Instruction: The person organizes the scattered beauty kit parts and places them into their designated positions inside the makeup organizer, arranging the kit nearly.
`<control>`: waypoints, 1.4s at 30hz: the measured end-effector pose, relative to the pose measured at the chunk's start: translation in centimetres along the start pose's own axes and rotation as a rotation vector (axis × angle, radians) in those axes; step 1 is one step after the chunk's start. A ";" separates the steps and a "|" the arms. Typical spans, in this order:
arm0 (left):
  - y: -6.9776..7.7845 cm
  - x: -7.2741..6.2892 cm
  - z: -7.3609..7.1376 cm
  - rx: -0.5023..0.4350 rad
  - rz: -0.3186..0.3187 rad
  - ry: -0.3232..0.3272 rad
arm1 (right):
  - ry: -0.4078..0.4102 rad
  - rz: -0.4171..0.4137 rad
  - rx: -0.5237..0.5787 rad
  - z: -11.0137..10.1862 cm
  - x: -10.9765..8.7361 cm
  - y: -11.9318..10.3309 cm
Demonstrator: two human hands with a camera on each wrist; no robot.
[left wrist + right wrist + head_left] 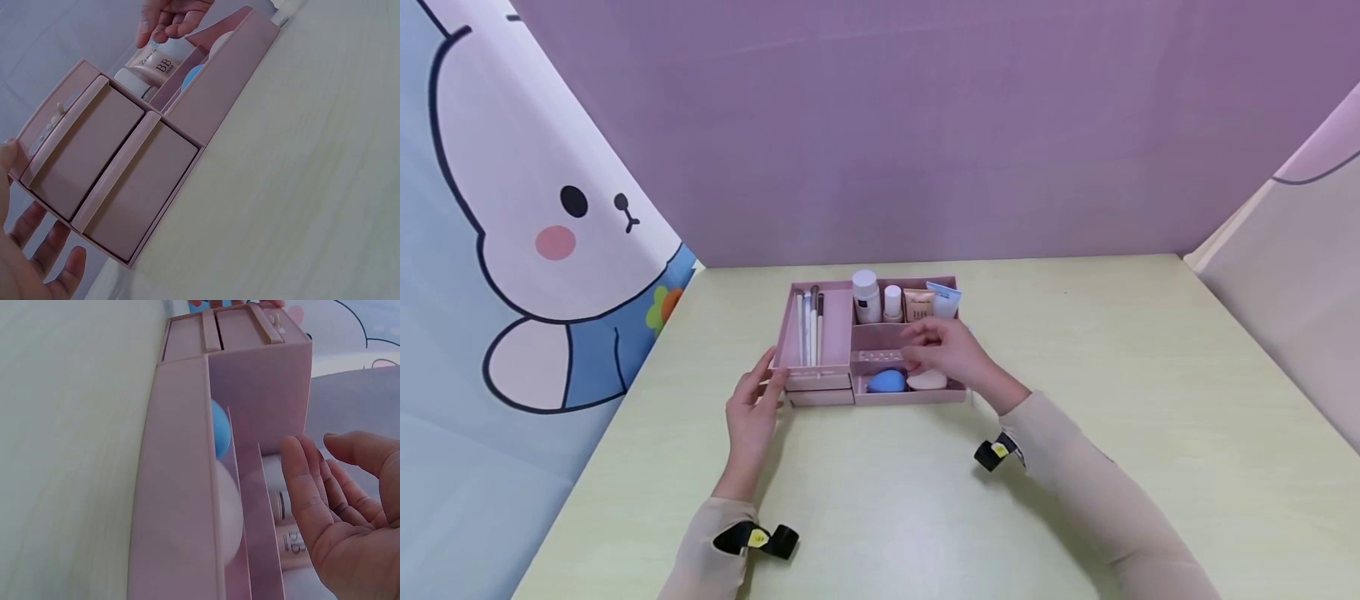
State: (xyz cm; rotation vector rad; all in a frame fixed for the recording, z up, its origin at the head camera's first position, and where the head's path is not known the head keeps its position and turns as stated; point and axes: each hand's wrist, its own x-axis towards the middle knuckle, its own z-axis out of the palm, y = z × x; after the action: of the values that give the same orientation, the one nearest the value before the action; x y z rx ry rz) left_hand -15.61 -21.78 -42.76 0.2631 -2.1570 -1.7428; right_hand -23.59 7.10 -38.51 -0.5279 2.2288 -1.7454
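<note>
A pink cosmetics organizer stands on the table, with two closed drawers at its front left. My left hand touches the organizer's left side, its thumb at the top front corner. Over the middle compartment hovers my right hand; its fingers are loosely bent, and nothing shows between them in the right wrist view. Below it, the front compartment holds a blue makeup sponge and a pale, rounded puff. Behind it stand a white bottle, a smaller bottle, a tan BB tube and a light-blue tube.
Several makeup brushes lie in the organizer's top left tray. The pale wooden table reaches back to a purple backdrop. A cartoon-printed cloth hangs on the left, and a pale cloth on the right.
</note>
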 end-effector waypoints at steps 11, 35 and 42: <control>-0.4 0.1 0.1 -0.011 0.018 0.002 | 0.030 0.021 0.001 -2.5 -1.9 1.3; -0.7 0.2 0.3 -0.029 0.059 0.024 | 0.222 0.125 0.045 -7.3 -2.7 5.5; 1.0 -0.3 0.1 -0.012 0.037 0.006 | 0.182 0.271 0.025 -8.3 -1.5 6.6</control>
State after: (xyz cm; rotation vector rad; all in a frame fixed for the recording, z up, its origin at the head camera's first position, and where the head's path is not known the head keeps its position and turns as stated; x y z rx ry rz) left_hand -15.27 -21.32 -41.90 0.2241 -2.1333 -1.7319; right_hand -26.50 16.43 -42.90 -0.0562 2.2678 -1.7342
